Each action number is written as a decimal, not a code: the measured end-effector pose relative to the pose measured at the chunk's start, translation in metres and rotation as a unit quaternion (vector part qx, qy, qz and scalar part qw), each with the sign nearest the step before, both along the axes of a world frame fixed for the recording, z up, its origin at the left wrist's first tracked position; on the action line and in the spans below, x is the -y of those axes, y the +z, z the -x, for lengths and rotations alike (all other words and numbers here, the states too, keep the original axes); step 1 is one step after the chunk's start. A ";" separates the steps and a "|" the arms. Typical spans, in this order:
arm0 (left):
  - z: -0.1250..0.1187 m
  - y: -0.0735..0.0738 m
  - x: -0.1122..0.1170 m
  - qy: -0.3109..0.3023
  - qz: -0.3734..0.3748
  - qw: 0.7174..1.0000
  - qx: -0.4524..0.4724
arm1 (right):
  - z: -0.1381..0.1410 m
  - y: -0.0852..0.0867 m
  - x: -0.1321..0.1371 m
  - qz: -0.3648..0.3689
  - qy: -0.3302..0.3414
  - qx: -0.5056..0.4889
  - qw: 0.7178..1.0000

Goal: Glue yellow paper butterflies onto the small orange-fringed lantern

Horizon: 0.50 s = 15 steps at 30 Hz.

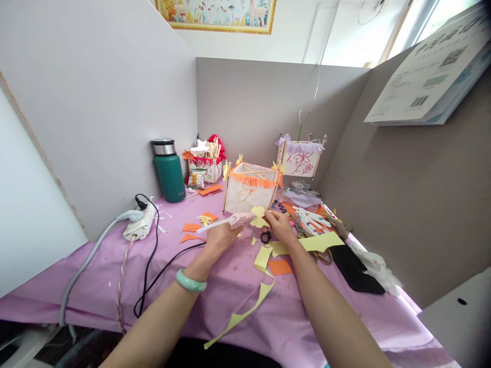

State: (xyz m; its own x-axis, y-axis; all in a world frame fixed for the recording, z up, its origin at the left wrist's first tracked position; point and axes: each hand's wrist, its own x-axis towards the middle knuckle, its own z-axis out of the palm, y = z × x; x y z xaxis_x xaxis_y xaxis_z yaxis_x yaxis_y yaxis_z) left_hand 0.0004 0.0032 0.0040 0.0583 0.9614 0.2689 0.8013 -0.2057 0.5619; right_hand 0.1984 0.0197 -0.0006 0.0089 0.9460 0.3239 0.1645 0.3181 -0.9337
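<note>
My left hand point(223, 239), with a green bangle on its wrist, is closed around a small pink hot glue gun point(241, 219). A whitish glue stick point(213, 225) juts from its back end, and its nozzle points toward a yellow paper flower point(260, 216). That flower is pinched at its right edge by the fingers of my right hand point(281, 225). Just behind both hands stands a white-sided lantern point(251, 191) with a stick frame, an orange paper fringe and yellow paper pieces at its corners. Whether the nozzle touches the paper, I cannot tell.
Yellow paper strips point(322, 242) and orange scraps point(280, 267) lie on the purple cloth point(164, 286). A green bottle point(169, 171), a power strip point(140, 225) and cords are at left. Markers point(312, 222), scissors point(324, 255) and a black pouch point(356, 268) are at right.
</note>
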 end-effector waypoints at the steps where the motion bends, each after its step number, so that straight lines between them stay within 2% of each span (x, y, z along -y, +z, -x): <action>1: 0.000 -0.001 0.000 -0.002 -0.004 1.000 0.002 | 0.000 0.000 0.000 0.000 0.001 -0.001 1.000; 15: 0.001 0.000 0.000 -0.003 -0.018 1.000 -0.011 | 0.003 0.004 0.003 0.004 0.000 -0.007 1.000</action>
State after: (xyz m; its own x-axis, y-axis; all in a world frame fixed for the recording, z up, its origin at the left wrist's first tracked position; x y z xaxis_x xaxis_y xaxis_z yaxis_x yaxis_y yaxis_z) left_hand -0.0007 0.0035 0.0036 0.0699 0.9506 0.3023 0.8126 -0.2300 0.5355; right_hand 0.1958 0.0166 0.0031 0.0137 0.9484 0.3169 0.1521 0.3112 -0.9381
